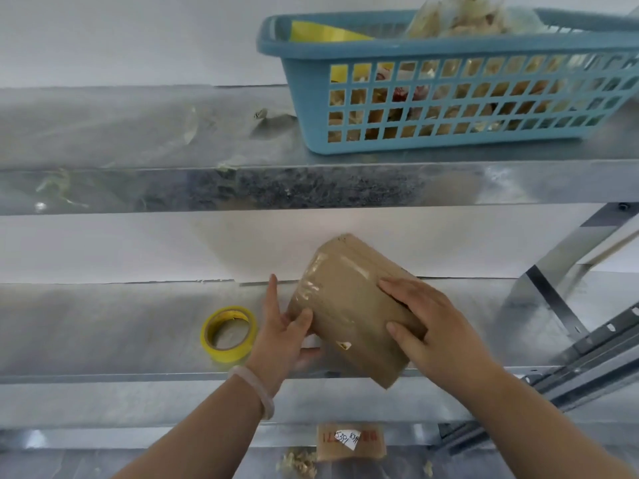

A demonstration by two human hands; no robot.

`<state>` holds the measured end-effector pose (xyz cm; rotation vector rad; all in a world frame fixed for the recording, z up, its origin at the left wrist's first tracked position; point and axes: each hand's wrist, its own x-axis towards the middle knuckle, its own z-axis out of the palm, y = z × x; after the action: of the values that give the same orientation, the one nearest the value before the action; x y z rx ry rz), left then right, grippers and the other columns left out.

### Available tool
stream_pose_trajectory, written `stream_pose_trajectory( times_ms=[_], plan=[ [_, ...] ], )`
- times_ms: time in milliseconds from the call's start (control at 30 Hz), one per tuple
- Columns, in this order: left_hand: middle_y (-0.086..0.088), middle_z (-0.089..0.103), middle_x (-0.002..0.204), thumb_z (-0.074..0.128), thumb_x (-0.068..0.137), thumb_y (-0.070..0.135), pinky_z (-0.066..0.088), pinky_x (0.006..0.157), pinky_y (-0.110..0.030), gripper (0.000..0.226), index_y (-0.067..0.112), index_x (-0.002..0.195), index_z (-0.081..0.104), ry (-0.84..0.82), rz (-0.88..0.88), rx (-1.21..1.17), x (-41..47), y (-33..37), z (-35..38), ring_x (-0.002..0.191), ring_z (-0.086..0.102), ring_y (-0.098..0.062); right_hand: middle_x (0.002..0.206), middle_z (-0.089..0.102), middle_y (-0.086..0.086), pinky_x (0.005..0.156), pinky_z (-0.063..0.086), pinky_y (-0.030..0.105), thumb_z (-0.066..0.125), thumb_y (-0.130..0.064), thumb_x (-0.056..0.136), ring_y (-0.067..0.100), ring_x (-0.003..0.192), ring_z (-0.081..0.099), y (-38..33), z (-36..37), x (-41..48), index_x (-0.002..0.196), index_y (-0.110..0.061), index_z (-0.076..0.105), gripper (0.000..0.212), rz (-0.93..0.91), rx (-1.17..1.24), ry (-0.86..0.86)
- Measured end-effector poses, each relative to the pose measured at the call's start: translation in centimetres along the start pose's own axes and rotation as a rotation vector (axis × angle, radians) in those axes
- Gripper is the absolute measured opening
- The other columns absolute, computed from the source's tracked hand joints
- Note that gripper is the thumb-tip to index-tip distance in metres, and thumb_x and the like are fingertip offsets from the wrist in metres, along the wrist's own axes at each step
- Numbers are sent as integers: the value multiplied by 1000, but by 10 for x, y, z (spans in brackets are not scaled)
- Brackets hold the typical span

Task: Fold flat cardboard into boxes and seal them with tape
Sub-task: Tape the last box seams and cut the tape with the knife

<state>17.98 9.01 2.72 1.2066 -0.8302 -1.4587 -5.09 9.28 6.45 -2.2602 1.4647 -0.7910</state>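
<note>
head view: a small brown box point(349, 305), partly wrapped in clear tape, is held tilted between both hands over the front part of the lower metal shelf point(103, 326). the left hand point(283, 337) is set at the box's left edge. its thumb is pressed on the top face, its forefinger is stretched up beside the box, and its other fingers are partly hidden beneath. a pale bracelet point(256, 388) is worn on that wrist. the right hand point(432, 326) is wrapped over the box's right edge, with the fingers laid along the side and the thumb on the top face, so the box is gripped from both sides. whether the box's low corner touches the shelf cannot be told. a yellow tape roll point(229, 333) is laid flat on the shelf just beside the left hand, apart from the box. on the upper shelf point(138, 140) a blue basket point(449, 108) is stood to the right, filled with pale scraps. a yellow sheet point(321, 32) and a clear bag point(460, 19) are seen above its rim. below the lower shelf, a cardboard piece bearing a white label point(349, 440) is seen.
</note>
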Motion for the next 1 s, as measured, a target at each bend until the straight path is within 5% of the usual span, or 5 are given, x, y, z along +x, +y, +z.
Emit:
stream_pose_trajectory(
  times_ms=[367,533,700,900,1000],
  plan=[
    [5,56,122,69,82,42,49,93,-33,75,58,138,22,-47,118,835,33,-46,-38,103,59,-9,143,30,-28,109,17,7,58,-28,96,-15,130,23,19,45,0,144,-38,39,54,-46,-7,-168],
    [7,47,128,61,89,40,47,99,-37,55,53,134,32,-12,165,879,29,-49,-41,109,55,-10,147,34,-12,110,30,30,53,-36,96,4,131,35,22,46,-32,145,-32,35,53,535,384,376],
    [18,0,158,54,78,66,20,112,-26,75,60,142,14,-208,548,1209,23,-36,-30,136,17,-2,143,49,-4,115,29,47,31,-62,97,19,127,44,38,55,-59,122,-35,59,46,972,750,60],
    [9,43,141,70,86,23,36,104,-15,42,43,119,55,90,384,767,25,-35,-31,125,46,-8,127,52,-30,94,33,7,38,-45,101,-17,112,46,-2,32,-37,131,-47,51,33,626,799,81],
    [5,69,111,65,91,25,51,96,-43,26,31,116,64,128,177,484,20,-45,-35,106,64,-15,137,46,-33,104,31,11,57,-32,96,-16,126,39,-12,20,-21,135,-44,50,42,328,576,62]
  ],
)
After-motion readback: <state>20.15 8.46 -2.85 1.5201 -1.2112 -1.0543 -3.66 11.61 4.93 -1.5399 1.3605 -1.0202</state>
